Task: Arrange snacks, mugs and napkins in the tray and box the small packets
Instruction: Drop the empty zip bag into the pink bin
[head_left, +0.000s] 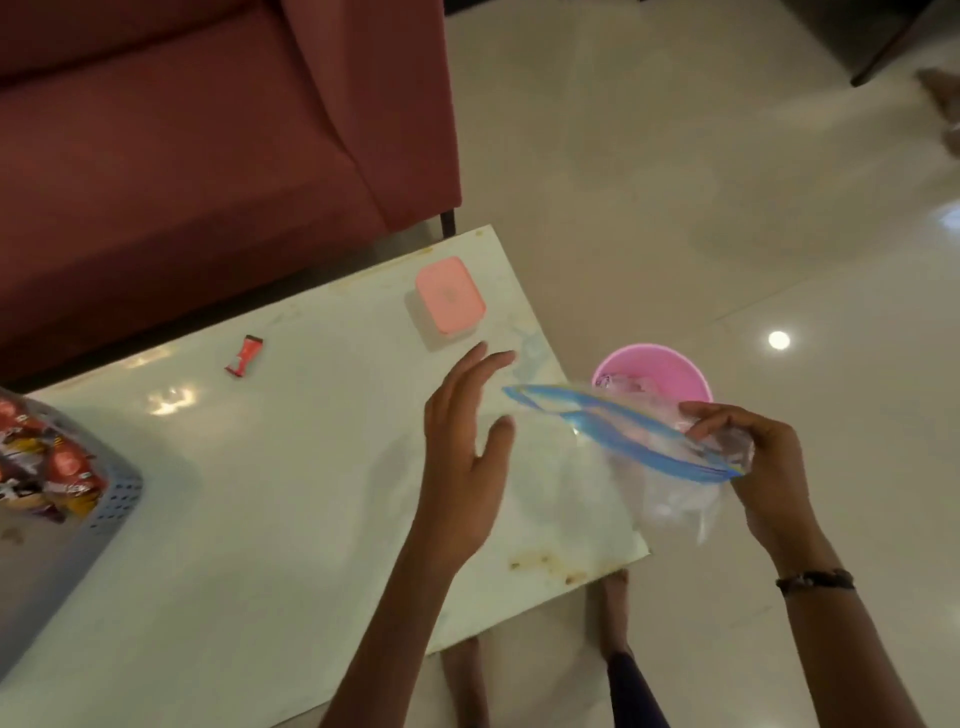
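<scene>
The right hand (763, 467) is pinching a clear zip bag (623, 441) over the tabletop (311, 467) corner, left hand (462, 447) spread beside it; likely next, opening it for the red packet (244, 355) near the box (451, 297).

The pale glossy table (260, 493) carries a pink-lidded box (451, 297), a red packet (244, 355) and a grey tray (117, 501) of snacks.

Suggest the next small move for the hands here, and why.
Probably drop the clear zip bag into the pink bin: the right hand pinches it, seemingly empty, just over the bin, while the left hand hovers open.
</scene>
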